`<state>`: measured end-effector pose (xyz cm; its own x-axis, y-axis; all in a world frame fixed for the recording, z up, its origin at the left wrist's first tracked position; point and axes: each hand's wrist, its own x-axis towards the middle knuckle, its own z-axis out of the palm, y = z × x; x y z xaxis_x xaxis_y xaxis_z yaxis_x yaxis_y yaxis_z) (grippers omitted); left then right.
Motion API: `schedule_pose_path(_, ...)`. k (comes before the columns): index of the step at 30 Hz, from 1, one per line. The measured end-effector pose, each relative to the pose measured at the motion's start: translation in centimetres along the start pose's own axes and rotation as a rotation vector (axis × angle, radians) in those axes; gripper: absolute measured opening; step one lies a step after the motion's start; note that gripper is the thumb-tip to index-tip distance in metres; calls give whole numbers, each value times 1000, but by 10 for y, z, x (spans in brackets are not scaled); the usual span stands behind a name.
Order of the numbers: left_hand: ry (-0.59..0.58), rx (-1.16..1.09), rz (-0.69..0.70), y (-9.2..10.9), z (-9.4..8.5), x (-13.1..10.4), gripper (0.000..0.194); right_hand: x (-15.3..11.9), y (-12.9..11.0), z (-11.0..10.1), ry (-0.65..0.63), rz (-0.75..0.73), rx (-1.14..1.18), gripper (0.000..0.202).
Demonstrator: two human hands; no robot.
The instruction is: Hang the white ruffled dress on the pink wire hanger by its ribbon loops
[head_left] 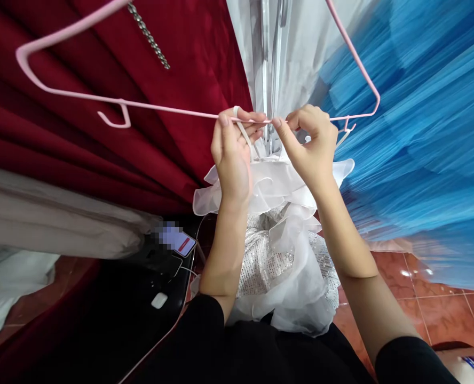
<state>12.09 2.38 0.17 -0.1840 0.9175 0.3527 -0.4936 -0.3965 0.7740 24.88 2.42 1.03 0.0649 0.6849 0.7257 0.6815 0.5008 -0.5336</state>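
Observation:
A pink clothes hanger [173, 111] spans the upper part of the head view, its bottom bar toward me. My left hand [232, 154] has its thumb on that bar and its fingers stretched out behind it, with a thin white strap [243, 133] looped over them. Close beside it, my right hand [313, 141] is closed in a pinch on the same bar. Below both hands hangs a white dress [285, 245] with ruffles and silver sequins, its lower part against my lap. Another strap [343, 140] hangs by the hanger's right hook.
Dark red fabric [181, 64] hangs at the left, and blue tulle [413, 133] at the right. A phone [184, 244] and a small white case [159, 300] lie on a black surface [133, 320] at lower left. Red tiles [441, 314] cover the floor.

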Motion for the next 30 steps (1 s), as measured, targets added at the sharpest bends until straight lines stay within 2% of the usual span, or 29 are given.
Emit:
schedule_pose_path(1,27,27,21,-2,0,0,34,-7,3,-4,67,-17,6,39)
schedule_pose_path(3,67,66,33,-7,-1,0,35,-24,16,-12,325,23,19,28)
schedule_pose_path(5,74,62,28,-10,-2,0,35,-39,35,-20,611,175,78,18)
schedule_pose_path(6,69,46,25,-11,-3,0,34,-45,45,-23,672,270,152,18)
schedule_pose_path(7,62,25,23,-12,-3,0,33,-48,54,-26,660,359,241,19)
schedule_pose_path(8,55,3,25,-13,-3,0,32,-50,60,-29,581,434,327,21)
schedule_pose_path(9,50,-14,30,-14,-3,0,31,-51,64,-33,447,488,391,23)
schedule_pose_path(11,53,-28,58,-13,-3,0,31,-49,64,-41,191,540,421,31)
schedule_pose_path(13,62,-19,83,-12,-4,1,31,-43,55,-54,115,546,412,37)
schedule_pose_path(15,55,-8,90,-10,-5,2,31,-36,47,-68,197,543,530,35)
schedule_pose_path(17,34,-11,83,-9,-6,3,31,-27,45,-82,262,569,786,29)
schedule_pose_path(20,23,-14,63,-7,-5,2,32,-20,54,-93,300,674,1064,39)
schedule_pose_path(23,48,0,35,-6,-2,-1,32,-22,65,-89,472,834,1031,33)
schedule_pose_path(25,62,-11,32,-5,0,-3,33,-25,66,-82,558,849,968,31)
schedule_pose_path(30,69,-19,3,-2,0,-3,33,-18,54,-70,445,714,884,30)
